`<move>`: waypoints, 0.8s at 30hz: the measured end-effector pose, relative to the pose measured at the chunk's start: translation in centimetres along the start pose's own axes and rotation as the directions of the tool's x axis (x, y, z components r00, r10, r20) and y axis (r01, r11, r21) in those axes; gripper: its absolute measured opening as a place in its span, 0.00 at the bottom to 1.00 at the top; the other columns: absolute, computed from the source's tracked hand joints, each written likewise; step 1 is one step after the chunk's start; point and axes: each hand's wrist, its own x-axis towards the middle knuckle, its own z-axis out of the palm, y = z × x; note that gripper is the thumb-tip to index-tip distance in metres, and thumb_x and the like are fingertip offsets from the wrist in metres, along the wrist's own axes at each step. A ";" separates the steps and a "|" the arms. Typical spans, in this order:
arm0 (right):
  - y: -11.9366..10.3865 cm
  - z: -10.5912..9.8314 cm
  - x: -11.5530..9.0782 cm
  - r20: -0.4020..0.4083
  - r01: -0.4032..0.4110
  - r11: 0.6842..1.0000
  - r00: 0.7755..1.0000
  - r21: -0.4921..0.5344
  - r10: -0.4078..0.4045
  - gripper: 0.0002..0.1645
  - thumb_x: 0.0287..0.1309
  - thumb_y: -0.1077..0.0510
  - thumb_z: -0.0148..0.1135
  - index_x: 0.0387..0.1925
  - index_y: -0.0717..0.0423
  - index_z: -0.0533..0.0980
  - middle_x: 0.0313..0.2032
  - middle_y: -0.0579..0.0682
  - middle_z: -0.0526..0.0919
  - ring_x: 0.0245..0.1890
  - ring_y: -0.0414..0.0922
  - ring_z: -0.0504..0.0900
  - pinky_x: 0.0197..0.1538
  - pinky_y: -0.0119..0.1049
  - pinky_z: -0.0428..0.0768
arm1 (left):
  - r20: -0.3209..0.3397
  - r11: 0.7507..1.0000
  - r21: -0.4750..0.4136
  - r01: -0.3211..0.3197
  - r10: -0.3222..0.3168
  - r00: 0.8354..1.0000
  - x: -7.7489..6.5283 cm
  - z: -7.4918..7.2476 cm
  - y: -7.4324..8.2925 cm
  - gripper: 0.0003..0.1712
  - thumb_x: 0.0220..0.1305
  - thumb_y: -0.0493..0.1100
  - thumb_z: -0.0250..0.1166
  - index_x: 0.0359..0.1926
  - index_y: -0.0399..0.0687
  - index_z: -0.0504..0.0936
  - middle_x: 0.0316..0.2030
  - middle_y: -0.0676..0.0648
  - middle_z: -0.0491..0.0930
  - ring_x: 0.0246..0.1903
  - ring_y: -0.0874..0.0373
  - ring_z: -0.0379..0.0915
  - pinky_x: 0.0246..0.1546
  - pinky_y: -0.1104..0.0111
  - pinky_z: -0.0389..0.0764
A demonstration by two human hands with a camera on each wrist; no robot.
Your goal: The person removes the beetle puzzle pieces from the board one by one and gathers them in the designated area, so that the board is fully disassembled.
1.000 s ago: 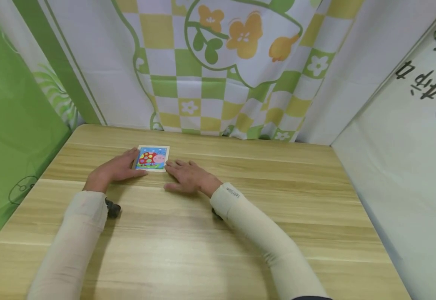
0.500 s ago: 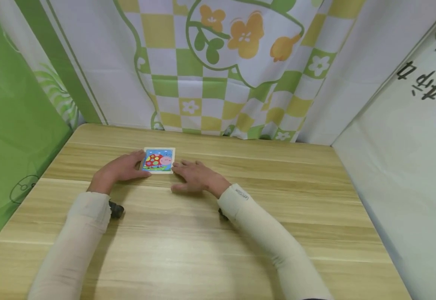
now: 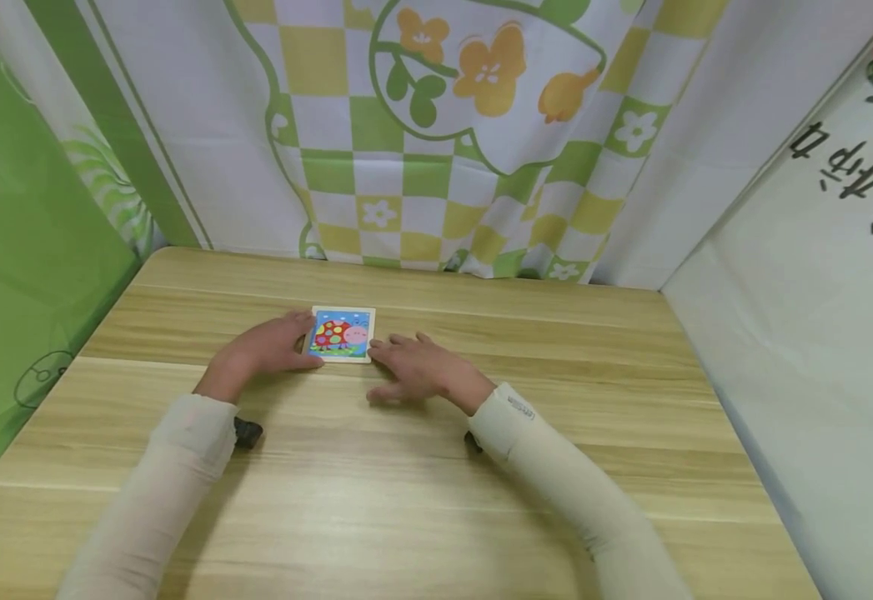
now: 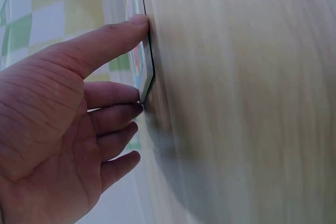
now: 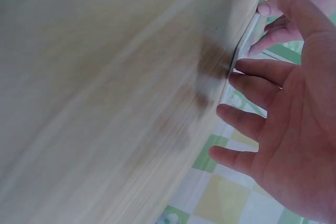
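A small square picture board [image 3: 342, 335] with a red spotted ladybug and a pale border lies flat on the wooden table. My left hand [image 3: 271, 346] is at its left side: the thumb touches the near edge and the index finger the left edge, with the other fingers loosely extended. On the opposite side, my right hand [image 3: 421, 367] has its fingertips against the right edge, its thumb apart from the board. In the left wrist view, the board [image 4: 147, 72] shows as a thin slab beside the thumb. Both hands have fairly straight fingers.
The wooden table [image 3: 376, 500] extends around the hands. A checked, flowered curtain [image 3: 428, 175] hangs behind its far edge. Green fabric [image 3: 23, 250] stands at the left and a white panel with dark writing [image 3: 819, 333] at the right.
The ladybug board has slid to the right and somewhat nearer across the table. Both hands have moved along with it, staying at its two sides.
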 end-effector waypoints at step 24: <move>2.2 1.5 -9.0 0.006 -0.053 0.997 0.999 0.063 0.052 0.46 0.69 0.32 0.60 0.78 0.51 0.63 0.78 0.48 0.59 0.77 0.55 0.54 0.75 0.58 0.50 | 0.019 0.979 0.104 -0.176 0.174 0.984 1.3 2.7 5.6 0.46 0.68 0.54 0.70 0.73 0.27 0.64 0.73 0.29 0.61 0.73 0.36 0.56 0.71 0.48 0.59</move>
